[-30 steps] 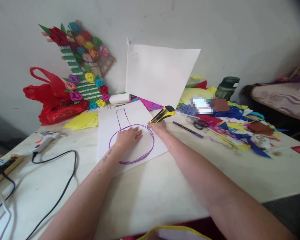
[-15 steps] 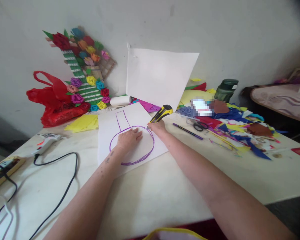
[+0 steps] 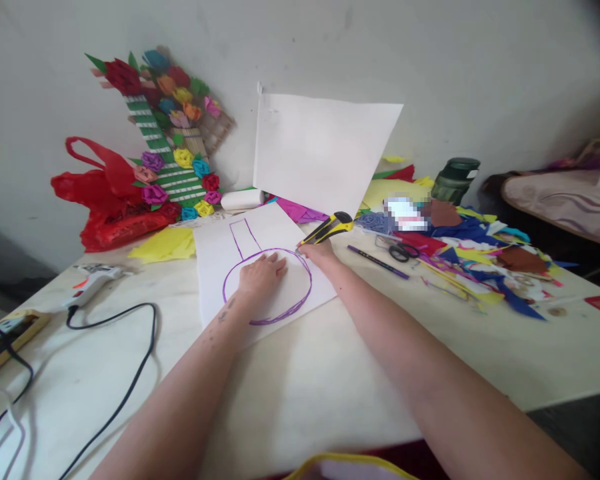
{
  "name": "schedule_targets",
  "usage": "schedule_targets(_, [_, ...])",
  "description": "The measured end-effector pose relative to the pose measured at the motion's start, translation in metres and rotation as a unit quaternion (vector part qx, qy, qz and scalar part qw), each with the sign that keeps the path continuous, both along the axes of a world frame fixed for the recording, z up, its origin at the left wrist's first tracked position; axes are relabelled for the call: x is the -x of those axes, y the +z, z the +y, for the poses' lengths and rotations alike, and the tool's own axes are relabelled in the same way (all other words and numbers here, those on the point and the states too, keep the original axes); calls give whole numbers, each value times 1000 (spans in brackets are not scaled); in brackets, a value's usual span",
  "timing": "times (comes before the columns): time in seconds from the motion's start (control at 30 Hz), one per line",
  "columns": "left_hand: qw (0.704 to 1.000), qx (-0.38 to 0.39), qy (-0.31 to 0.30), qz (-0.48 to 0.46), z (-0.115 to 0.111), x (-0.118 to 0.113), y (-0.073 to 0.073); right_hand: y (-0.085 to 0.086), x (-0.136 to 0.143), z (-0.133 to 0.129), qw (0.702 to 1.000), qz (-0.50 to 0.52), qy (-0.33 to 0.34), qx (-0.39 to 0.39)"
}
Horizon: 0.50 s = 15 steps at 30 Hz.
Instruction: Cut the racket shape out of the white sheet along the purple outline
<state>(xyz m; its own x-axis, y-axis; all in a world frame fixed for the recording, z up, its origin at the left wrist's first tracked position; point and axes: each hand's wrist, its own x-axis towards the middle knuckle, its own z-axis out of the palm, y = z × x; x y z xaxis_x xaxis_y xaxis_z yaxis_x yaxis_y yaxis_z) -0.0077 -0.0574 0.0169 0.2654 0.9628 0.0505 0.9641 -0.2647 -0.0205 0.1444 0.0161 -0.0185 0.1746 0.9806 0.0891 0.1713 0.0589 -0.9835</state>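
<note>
A: Toward the far edge of the bench [image 3: 330, 393], what do the hands have?

B: The right hand [image 3: 318, 252] is clenched round a yellow utility knife [image 3: 329, 229], its tip down at the far right of the purple circle [image 3: 268, 287] drawn on the white sheet [image 3: 215, 250]. The left hand [image 3: 261, 273] lies flat and released inside that circle, pressing the sheet to the bench.

A: How should a cut along that line go?

B: I'd judge light, steady strokes best, with the blade tilted low and drawn along the ink. The flat hand sits close to the tip, so its fingers should stay behind the blade's path. Turning the sheet may serve better than twisting the wrist.

A: Anything crowding them?

B: A purple pen [image 3: 378, 261] and scissors [image 3: 403, 251] lie just right of the knife hand, before a heap of coloured paper scraps [image 3: 475, 260]. A second white sheet [image 3: 320, 150] leans on the wall behind.
</note>
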Motion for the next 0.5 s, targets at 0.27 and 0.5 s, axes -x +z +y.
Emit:
schedule_targets(0.27, [1000, -14, -5, -1, 3, 2, -5, 8, 0, -7, 999, -15, -25, 13])
schedule_targets(0.5, [1000, 0, 0, 0, 3, 2, -2, 7, 1, -7, 999, -27, -36, 20])
